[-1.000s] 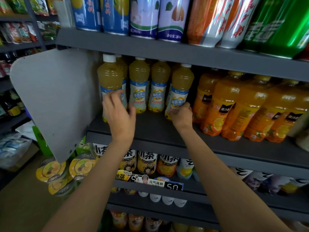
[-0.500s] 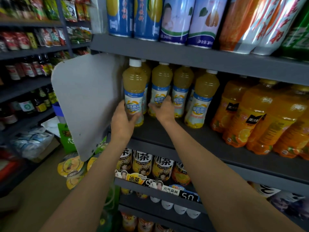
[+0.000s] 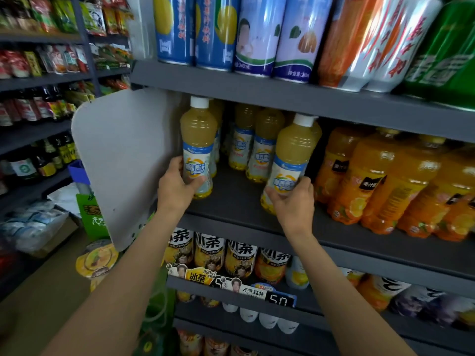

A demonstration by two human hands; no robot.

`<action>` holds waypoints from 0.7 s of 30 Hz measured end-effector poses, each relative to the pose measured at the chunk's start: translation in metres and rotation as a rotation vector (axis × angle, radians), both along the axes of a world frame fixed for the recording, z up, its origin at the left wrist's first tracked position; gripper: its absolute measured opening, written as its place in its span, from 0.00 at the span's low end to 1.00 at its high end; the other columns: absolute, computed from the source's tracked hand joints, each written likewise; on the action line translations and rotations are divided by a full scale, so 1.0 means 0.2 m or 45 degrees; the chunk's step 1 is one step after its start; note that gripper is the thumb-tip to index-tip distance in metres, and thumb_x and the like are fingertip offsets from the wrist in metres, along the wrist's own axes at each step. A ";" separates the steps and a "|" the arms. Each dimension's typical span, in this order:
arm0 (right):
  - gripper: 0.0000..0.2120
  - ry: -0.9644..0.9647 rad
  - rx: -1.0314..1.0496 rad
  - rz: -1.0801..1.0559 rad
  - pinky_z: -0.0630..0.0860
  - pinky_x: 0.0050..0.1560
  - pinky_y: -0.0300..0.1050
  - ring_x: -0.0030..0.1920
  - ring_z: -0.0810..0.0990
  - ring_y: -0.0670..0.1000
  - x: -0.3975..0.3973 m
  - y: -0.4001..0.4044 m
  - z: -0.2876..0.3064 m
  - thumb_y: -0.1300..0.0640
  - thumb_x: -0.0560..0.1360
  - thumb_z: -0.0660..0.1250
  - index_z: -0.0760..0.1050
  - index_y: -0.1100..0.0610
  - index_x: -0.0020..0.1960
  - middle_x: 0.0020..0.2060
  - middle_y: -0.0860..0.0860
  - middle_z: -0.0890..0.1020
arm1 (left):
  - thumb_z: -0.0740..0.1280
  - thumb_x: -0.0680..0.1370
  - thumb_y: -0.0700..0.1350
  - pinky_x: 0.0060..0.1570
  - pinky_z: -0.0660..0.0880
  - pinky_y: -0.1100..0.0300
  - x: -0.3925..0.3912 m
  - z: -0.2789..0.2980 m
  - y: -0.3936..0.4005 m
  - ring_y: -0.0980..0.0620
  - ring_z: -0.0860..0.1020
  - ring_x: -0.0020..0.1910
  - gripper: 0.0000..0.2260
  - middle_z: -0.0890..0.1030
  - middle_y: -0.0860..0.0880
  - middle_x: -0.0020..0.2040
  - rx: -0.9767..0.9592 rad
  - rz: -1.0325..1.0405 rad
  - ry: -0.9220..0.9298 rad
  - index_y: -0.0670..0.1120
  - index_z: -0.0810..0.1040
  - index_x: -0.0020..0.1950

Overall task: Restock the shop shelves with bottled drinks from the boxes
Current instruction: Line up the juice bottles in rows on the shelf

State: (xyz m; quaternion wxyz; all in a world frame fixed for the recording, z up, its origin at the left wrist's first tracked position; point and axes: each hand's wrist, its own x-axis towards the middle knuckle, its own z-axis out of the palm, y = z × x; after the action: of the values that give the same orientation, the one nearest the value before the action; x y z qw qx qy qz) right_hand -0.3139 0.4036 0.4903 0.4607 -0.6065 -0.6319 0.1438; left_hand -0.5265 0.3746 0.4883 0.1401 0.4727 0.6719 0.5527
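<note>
Left hand: the left hand [image 3: 177,186] has its fingers and thumb curled round the low part of a yellow juice bottle [image 3: 198,147].
Left bottle: it has a white cap and a blue and white label. It stands straight up at the left end of the dark grey shelf [image 3: 239,201], just beside the pale grey end panel [image 3: 123,160].
Right hand: the right hand [image 3: 293,201] wraps its fingers round the bottom of a second yellow juice bottle [image 3: 290,160].
Right bottle: it looks the same as the first one. It leans, with its white cap tipped to the right and up close to the shelf above. You cannot tell if its bottom touches the shelf.
Between the hands: the shelf floor is bare here.
Behind the hands: more yellow juice bottles [image 3: 254,142] stand in a row further back on the same shelf.
To the right: orange juice bottles [image 3: 380,181] stand in a bunch on the same shelf, near the leaning bottle.
Shelf below: iced tea bottles [image 3: 226,253] stand in a line, with a price tag [image 3: 280,300] that reads 5.0 on the edge in front.
Shelf above: tall drink cans [image 3: 257,34] in blue, white, orange and green stand side by side.
Far left: another rack [image 3: 38,80] holds snack bags and dark bottles.
</note>
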 end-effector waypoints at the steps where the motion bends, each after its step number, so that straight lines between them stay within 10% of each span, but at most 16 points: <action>1: 0.27 -0.006 -0.003 -0.019 0.72 0.55 0.53 0.60 0.71 0.59 0.04 -0.01 0.00 0.52 0.70 0.73 0.66 0.64 0.59 0.57 0.60 0.72 | 0.73 0.70 0.43 0.60 0.73 0.48 0.01 0.00 0.00 0.47 0.76 0.59 0.25 0.78 0.44 0.60 0.002 -0.021 -0.008 0.43 0.69 0.65; 11: 0.29 -0.048 -0.046 -0.136 0.70 0.56 0.53 0.61 0.70 0.63 0.17 -0.02 0.02 0.54 0.71 0.72 0.64 0.67 0.63 0.59 0.63 0.70 | 0.72 0.71 0.43 0.61 0.72 0.50 0.25 0.00 0.04 0.48 0.74 0.61 0.26 0.76 0.46 0.62 -0.026 -0.252 0.019 0.44 0.68 0.67; 21: 0.21 0.007 0.635 0.030 0.65 0.63 0.36 0.63 0.67 0.55 0.03 -0.22 0.02 0.68 0.71 0.66 0.66 0.66 0.62 0.61 0.61 0.66 | 0.72 0.72 0.42 0.59 0.72 0.57 0.52 0.03 0.17 0.49 0.76 0.60 0.25 0.77 0.45 0.61 -0.003 -0.380 -0.016 0.43 0.69 0.67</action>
State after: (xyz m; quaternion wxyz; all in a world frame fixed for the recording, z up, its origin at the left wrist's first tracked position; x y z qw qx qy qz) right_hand -0.3085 0.3589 0.4950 0.5960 -0.4664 -0.6535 -0.0097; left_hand -0.4218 0.4087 0.4939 0.2256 0.5637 0.5938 0.5280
